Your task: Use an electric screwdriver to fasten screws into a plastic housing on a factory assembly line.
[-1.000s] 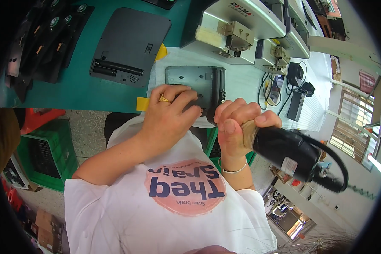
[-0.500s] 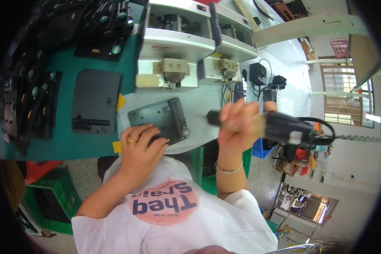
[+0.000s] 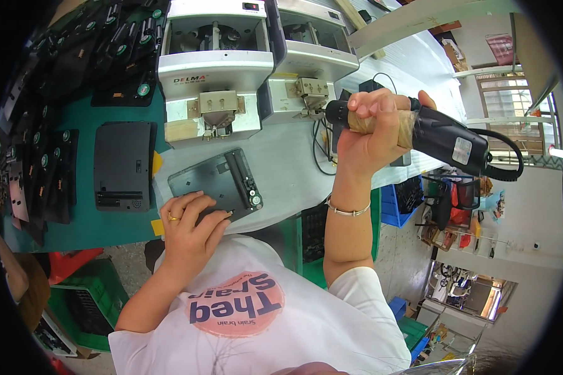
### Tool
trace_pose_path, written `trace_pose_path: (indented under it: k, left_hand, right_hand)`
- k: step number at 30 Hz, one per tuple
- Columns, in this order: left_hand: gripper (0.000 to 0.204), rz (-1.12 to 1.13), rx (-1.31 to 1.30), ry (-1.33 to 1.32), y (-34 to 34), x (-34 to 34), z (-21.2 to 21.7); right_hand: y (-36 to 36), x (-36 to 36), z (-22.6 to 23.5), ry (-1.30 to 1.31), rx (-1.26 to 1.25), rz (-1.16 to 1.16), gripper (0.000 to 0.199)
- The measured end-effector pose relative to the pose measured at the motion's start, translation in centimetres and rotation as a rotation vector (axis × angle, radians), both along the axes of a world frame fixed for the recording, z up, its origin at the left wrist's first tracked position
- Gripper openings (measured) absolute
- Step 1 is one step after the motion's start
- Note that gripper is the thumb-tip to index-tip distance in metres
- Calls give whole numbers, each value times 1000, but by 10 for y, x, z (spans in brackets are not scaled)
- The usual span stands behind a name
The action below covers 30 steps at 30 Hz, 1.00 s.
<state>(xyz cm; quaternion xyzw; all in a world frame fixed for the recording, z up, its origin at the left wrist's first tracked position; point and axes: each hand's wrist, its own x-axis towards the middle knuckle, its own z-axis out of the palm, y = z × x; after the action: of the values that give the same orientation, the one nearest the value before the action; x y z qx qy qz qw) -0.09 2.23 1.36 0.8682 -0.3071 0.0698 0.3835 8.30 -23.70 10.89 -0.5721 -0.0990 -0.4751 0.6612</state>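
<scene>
My left hand (image 3: 191, 228), with a gold ring on one finger, rests flat on the near edge of a dark grey metal panel (image 3: 216, 182) lying on the white bench top. My right hand (image 3: 372, 131) is raised above the bench and grips a black electric screwdriver (image 3: 444, 137) by its tape-wrapped handle. The tool lies sideways, its tip pointing left toward the nozzle of a white feeder machine (image 3: 309, 44). A coiled black cable runs from the tool's rear end.
A second white feeder machine (image 3: 216, 69) stands behind the panel. A dark flat cover (image 3: 122, 165) lies on the green mat (image 3: 75, 231), with rows of black parts (image 3: 37, 169) at the left. Green crates (image 3: 75, 306) sit under the bench.
My right hand has lifted the screwdriver up and away from the panel toward the feeder machine. My left hand stays on the panel. The view has tilted upward.
</scene>
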Motion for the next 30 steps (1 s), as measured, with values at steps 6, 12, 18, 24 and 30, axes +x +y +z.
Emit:
trace_pose_path:
  k: [6, 12, 18, 24, 30]
  left_hand:
    - [23, -2, 0, -4, -2, 2, 0]
    - [22, -2, -5, -8, -1, 0, 0]
    - [22, -5, -5, -12, 3, -4, -2]
    - [34, -28, -23, 39, 8, -3, 2]
    - [41, -43, -74, 94, 10, 2, -5]
  right_hand:
    - [-7, 6, -7, -4, 42, 75, 53]
    - [-12, 8, 1, 95, -170, 154, 51]
    - [-6, 7, 6, 165, -91, 165, 50]
    - [-8, -6, 4, 160, 68, 322, 52]
    - [44, -60, -8, 208, 158, 657, 52]
